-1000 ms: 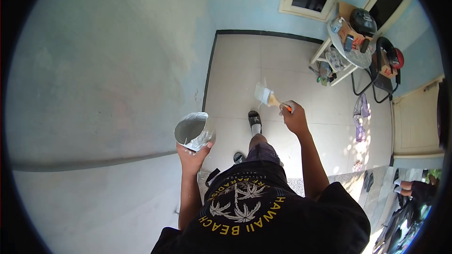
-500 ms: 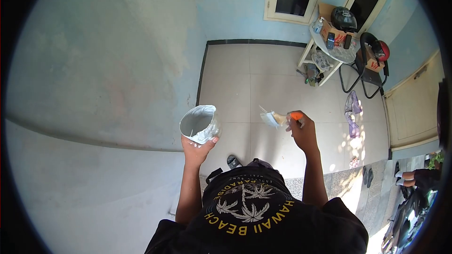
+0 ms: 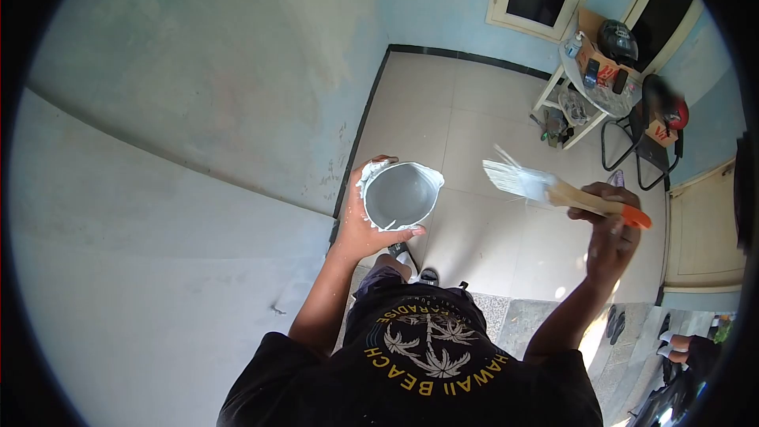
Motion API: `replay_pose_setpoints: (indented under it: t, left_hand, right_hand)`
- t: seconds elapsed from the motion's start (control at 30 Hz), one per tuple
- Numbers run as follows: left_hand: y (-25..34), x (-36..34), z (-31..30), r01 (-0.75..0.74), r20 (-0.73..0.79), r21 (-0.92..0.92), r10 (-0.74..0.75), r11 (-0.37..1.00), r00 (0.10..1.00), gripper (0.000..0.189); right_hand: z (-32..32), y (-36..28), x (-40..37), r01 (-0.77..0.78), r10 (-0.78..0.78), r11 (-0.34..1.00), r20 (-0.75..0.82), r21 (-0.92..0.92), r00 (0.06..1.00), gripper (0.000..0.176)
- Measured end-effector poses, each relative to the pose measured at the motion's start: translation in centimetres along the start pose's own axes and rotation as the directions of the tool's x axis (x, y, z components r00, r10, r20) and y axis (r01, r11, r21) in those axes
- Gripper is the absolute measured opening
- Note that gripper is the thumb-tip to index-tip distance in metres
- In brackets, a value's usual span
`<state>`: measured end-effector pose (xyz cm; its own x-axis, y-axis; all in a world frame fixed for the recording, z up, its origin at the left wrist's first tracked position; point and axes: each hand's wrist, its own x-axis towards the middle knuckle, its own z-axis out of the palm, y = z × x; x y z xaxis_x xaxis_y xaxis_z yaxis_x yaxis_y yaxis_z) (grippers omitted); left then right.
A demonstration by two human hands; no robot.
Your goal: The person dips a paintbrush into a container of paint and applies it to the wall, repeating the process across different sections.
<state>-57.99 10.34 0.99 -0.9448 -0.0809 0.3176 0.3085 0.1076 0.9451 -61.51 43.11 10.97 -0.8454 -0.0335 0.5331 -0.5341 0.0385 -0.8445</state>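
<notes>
The brush (image 3: 563, 193) is hanging in the air to the right of the cup (image 3: 438, 182), well apart from it, and showing against the tiled floor (image 3: 419, 95). Its bristles (image 3: 518, 180) are pointing left and slightly up the view, with a few strays sticking out above the rest. Its long axis is running nearly crosswise, sloping down to the orange tip (image 3: 637, 217) at the right. The right hand (image 3: 610, 237) is gripping the handle, fingers closing around it near that tip. The left hand (image 3: 362, 231) is clasping the cup, fingers wrapping its far left side and the thumb lying along the near edge. The cup's mouth is facing up toward the camera, with white paint (image 3: 371, 174) coating its rim.

Compared with half a second ago, the brush is appearing larger and farther right, and more of its length is showing. The cup is sitting farther right too, its mouth facing the camera more squarely. Two feet are now showing beyond the shirt (image 3: 427, 348), where only one was showing, and the right hand is hiding most of the purple cloth (image 3: 617, 179).
</notes>
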Motion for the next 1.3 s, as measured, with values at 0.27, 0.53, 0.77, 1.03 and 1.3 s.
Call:
replay_pose_setpoints:
  t: [0.27,0.53,0.77,1.03,1.3]
  left_hand:
    - [2.3,-1.9,2.7,-0.115,0.039,0.130,0.111,0.985,0.993,0.108]
    - [4.3,-2.8,3.9,-0.188,0.093,0.111,0.178,0.976,0.980,0.108]
    - [4.9,-4.1,3.9,-0.192,0.169,0.081,0.176,0.978,0.970,0.115]
    - [6.1,-5.8,4.2,-0.141,0.192,0.031,0.133,0.989,0.972,0.113]
    - [7.3,-6.9,4.1,-0.195,0.198,0.142,0.165,0.970,0.966,0.115]
  right_hand:
    - [-2.6,-6.9,0.5,0.186,-0.187,0.982,0.047,0.020,0.981,0.047]
    - [2.2,-11.2,1.1,0.047,-0.056,0.998,0.254,0.043,0.966,0.040]
    - [3.2,-12.7,2.1,0.276,-0.158,0.957,0.633,-0.091,0.758,0.027]
    - [5.8,-14.5,1.7,0.310,0.031,0.910,0.792,-0.274,0.610,0.025]
    - [6.9,-14.8,0.9,0.335,0.045,0.906,0.845,-0.259,0.533,0.027]
